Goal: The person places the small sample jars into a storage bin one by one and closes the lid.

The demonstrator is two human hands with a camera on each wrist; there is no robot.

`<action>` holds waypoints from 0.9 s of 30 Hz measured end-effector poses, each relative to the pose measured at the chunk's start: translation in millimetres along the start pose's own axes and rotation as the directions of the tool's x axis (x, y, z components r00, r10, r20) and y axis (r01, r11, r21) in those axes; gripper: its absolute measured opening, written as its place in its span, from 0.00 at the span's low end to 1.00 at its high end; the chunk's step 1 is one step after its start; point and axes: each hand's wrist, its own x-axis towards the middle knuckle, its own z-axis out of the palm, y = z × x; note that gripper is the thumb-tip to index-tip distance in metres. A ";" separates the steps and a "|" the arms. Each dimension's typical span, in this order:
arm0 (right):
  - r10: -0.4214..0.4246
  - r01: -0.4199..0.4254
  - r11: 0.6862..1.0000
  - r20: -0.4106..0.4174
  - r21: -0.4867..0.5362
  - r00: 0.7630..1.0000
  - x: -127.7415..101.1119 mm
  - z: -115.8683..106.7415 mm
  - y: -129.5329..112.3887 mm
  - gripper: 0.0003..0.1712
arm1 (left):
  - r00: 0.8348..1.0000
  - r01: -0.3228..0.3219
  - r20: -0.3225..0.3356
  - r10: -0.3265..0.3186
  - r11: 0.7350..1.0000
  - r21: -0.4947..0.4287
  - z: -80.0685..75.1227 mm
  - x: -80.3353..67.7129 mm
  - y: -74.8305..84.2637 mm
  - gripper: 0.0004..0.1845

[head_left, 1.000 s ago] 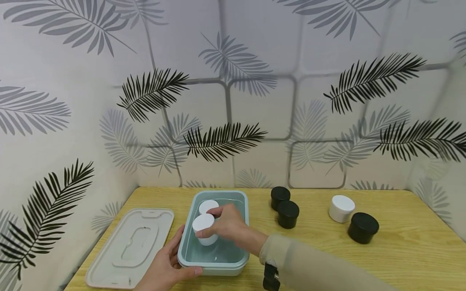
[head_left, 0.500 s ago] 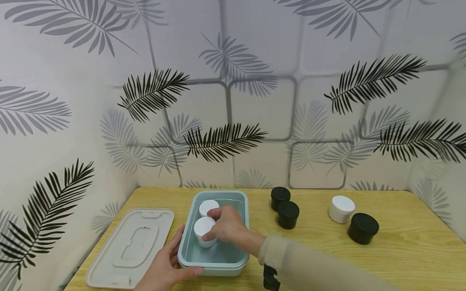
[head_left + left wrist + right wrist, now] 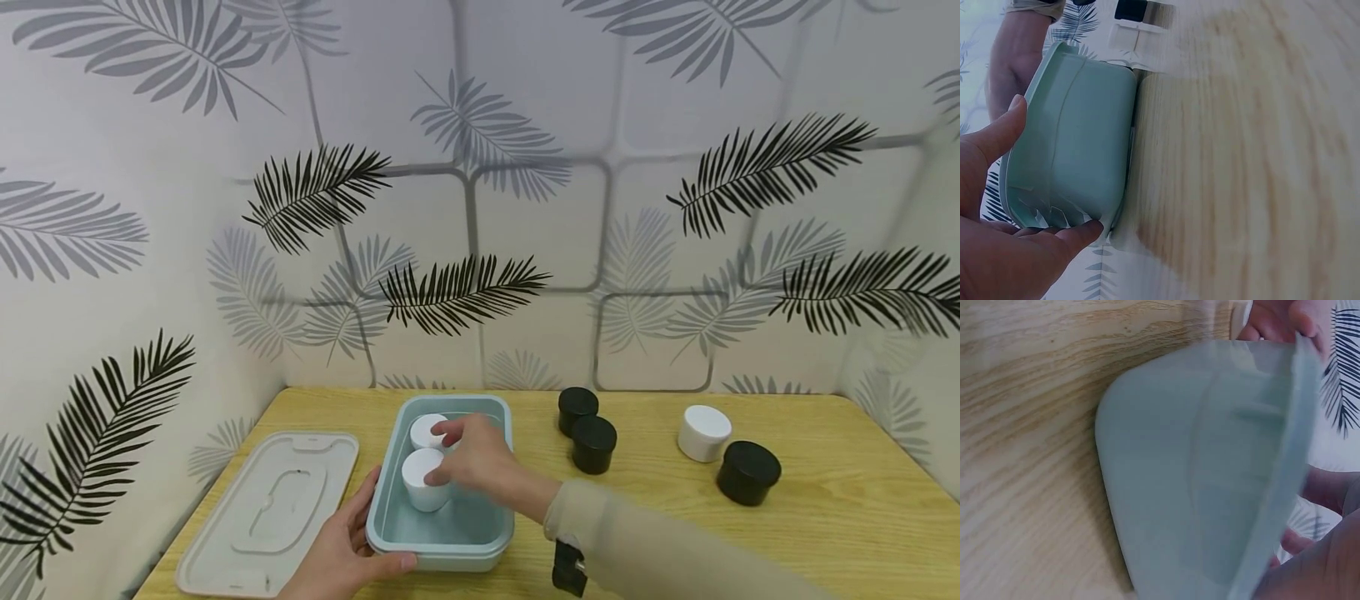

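Note:
A light blue-green plastic bin (image 3: 457, 549) stands on the table with two white lidded jars inside. One white jar (image 3: 424, 468) is near the bin's middle and the other white jar (image 3: 427, 428) is just behind it. My left hand (image 3: 337, 546) grips the bin's near left corner, thumb at the front rim and fingers along the side, also visible in the left wrist view. Over the bin, my right hand (image 3: 483, 460) has thumb and fingers spread apart, the thumb overlapping the nearer jar's right edge. In the right wrist view the bin wall (image 3: 1197, 469) hides the jars.
A pale rectangular lid (image 3: 281, 508) lies left of the bin. To the right stand two black jars (image 3: 594, 446) close together, then a white jar (image 3: 704, 433) beside another black jar (image 3: 748, 473). A patterned wall rises behind the wooden table (image 3: 652, 517).
The nearer white jar has shifted slightly right and settled in the bin. My right hand's fingers have spread and drawn away to the right. The left hand keeps its hold.

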 end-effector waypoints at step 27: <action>-0.227 0.216 0.953 -0.026 -0.214 0.974 -80.1 -242.7 132.8 0.35 | 1.000 0.015 -0.018 -0.016 1.000 -0.013 0.4 0.3 0.7 0.62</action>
